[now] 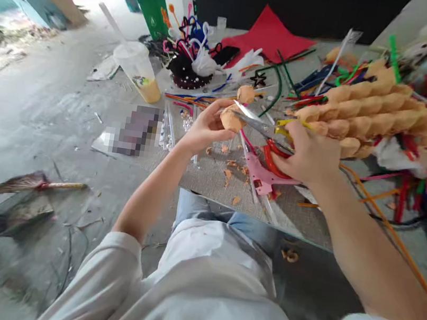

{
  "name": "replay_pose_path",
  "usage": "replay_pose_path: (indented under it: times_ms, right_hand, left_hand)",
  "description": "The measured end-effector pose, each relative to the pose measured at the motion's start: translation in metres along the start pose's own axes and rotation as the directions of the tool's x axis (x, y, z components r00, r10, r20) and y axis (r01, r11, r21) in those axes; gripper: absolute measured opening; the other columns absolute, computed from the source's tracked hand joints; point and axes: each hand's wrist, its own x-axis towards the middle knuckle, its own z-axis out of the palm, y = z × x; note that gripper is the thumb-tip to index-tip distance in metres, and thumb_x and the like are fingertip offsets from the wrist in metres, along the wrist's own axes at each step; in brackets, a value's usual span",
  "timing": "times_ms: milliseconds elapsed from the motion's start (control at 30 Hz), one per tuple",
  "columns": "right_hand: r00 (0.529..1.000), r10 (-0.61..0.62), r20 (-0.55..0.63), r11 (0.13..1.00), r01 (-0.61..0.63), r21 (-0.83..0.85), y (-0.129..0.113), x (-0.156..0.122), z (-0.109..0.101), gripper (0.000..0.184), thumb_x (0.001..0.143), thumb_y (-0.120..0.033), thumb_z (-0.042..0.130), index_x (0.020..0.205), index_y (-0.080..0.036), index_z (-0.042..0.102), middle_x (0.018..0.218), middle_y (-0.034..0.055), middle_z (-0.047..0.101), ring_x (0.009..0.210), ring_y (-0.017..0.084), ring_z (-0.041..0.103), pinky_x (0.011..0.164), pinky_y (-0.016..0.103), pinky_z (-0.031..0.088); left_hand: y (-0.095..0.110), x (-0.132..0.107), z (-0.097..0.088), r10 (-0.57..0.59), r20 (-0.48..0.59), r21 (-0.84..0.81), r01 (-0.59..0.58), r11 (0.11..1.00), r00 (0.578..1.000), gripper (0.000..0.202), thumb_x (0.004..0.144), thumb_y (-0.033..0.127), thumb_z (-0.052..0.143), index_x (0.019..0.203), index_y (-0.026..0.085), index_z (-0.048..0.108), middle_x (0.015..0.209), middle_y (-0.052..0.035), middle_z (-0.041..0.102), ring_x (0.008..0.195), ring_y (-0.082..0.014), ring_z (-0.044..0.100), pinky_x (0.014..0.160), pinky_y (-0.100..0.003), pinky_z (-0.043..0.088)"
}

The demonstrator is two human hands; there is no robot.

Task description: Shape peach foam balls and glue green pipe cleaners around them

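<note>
My left hand (206,127) grips a cut orange egg carton cup (230,120) by its side. My right hand (306,155) holds a pair of scissors (258,126) with red handles, and the steel blades reach toward that cup. Another loose cup (246,94) lies just beyond the blades. To the right of my right hand lies a long ridged orange egg carton strip (365,110). Small orange scraps (228,174) are scattered on the grey table mat (209,191) below my hands, near a pink plastic piece (263,175).
Tangled pipe cleaners (404,194) and a red paper sheet (267,37) cover the table's far side and right. A plastic cup (138,71) stands near the left edge. A broom (33,184) and dustpan (21,211) lie on the concrete floor, with a green bin (153,12) beyond.
</note>
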Motion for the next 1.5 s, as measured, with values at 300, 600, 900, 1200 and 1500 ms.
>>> replay_pose_path:
  times_ms: [300,600,900,1200,1500]
  right_hand:
    - [0.985,-0.002,0.172,0.998,-0.008,0.06,-0.004,0.0,-0.003,0.059,0.087,-0.066,0.051,0.122,-0.018,0.055,0.094,0.0139,0.074,0.08,0.031,0.065,0.061,0.033,0.024]
    - [0.995,-0.056,0.083,0.998,0.054,0.016,-0.006,-0.002,-0.004,0.056,0.09,-0.068,0.045,0.109,-0.018,0.062,0.089,0.0131,0.075,0.074,0.029,0.064,0.061,0.032,0.017]
    - [0.998,-0.049,0.046,0.999,0.049,0.013,-0.004,0.0,0.003,0.051,0.086,-0.066,0.051,0.102,-0.019,0.066,0.087,0.0125,0.075,0.074,0.026,0.064,0.061,0.032,0.018]
    - [0.999,-0.036,-0.009,0.999,0.036,-0.009,-0.002,-0.001,0.003,0.056,0.086,-0.071,0.045,0.098,-0.02,0.064,0.079,0.0104,0.072,0.072,0.026,0.063,0.061,0.031,0.018]
    - [0.993,0.004,0.116,1.0,0.0,-0.031,-0.013,-0.004,-0.003,0.063,0.088,-0.069,0.045,0.12,-0.016,0.055,0.088,0.0167,0.073,0.072,0.03,0.065,0.06,0.032,0.016]
  left_hand:
    - [0.003,-0.001,-0.006,-0.018,0.034,0.201,0.011,0.98,0.999,0.078,0.065,0.042,0.095,0.136,0.04,0.062,0.121,0.0011,0.07,0.101,-0.0156,0.069,0.087,-0.029,0.06]
    - [0.003,-0.002,-0.006,-0.039,-0.008,0.171,0.04,0.984,0.999,0.082,0.062,0.041,0.097,0.137,0.041,0.064,0.13,0.0017,0.069,0.111,-0.0215,0.071,0.1,-0.039,0.059]
    - [0.005,-0.003,-0.006,-0.061,-0.022,0.175,0.064,0.983,0.998,0.082,0.061,0.041,0.097,0.136,0.04,0.066,0.127,0.0017,0.073,0.106,-0.0184,0.072,0.095,-0.034,0.06]
    - [0.009,0.0,-0.005,0.013,0.028,0.138,-0.017,0.99,1.0,0.08,0.063,0.038,0.096,0.137,0.043,0.065,0.128,0.0043,0.074,0.11,-0.0142,0.072,0.1,-0.027,0.059]
    - [0.008,-0.004,-0.007,-0.045,0.087,0.213,0.025,0.977,0.995,0.087,0.064,0.052,0.093,0.143,0.038,0.06,0.136,-0.0008,0.071,0.115,-0.026,0.073,0.1,-0.041,0.061]
